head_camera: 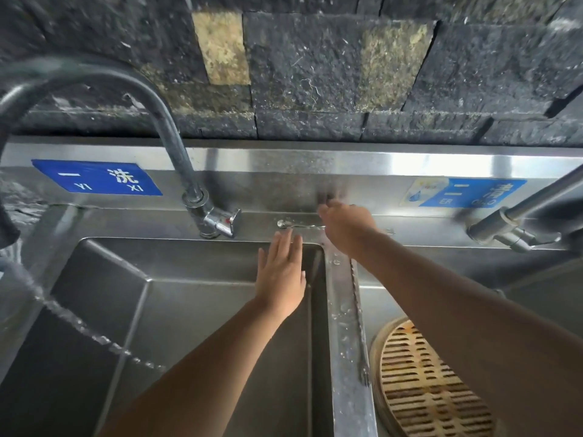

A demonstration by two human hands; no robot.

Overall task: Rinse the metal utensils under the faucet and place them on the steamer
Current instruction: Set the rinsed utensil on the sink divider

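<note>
On the back ledge of the sink (189,279) a spoon (295,224) lies under my right hand (345,227), fingers curled down, grip unclear. My left hand (280,275) hovers flat and spread. Beside the divider, a fork (359,326) borders the steamer (426,389).

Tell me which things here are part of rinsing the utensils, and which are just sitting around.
Part of the job:
spoon on the back ledge
fork on the sink divider
left faucet
steamer in the right basin
left basin

Just there:
blue sign
right sign
right faucet
</note>
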